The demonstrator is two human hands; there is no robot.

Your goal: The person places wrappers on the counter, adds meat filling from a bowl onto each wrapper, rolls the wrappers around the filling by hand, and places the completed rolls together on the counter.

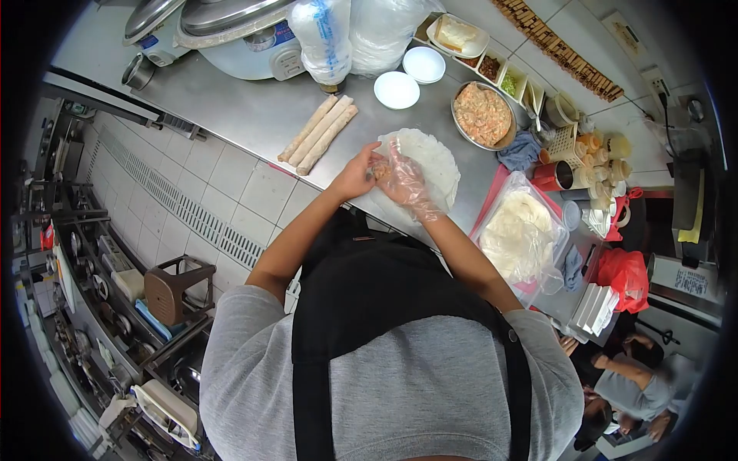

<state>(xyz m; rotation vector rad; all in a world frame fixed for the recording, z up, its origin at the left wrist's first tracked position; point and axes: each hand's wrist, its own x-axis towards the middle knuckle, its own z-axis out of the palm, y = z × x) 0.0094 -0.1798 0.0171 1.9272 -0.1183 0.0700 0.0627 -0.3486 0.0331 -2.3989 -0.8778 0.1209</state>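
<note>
My left hand (357, 174) is bare and curls its fingers at the left edge of a stack of thin round wrappers (435, 163). My right hand (411, 188), in a clear plastic glove, lies over the wrappers. A clump of orange-pink filling (379, 170) shows between both hands, their fingers closed about it. Beyond them, to the left, three long rolls (319, 134) lie side by side on the steel counter (254, 107). A metal bowl (503, 142) of the same-looking filling stands to the upper right.
Two white bowls (397, 91) and bagged stacks (321, 38) stand behind, near a large rice cooker (238, 46). To the right are a plastic-covered pile of wrappers (516, 223), a blue cloth (521, 150) and sauce bottles (617, 146). Other people (638, 384) are at lower right.
</note>
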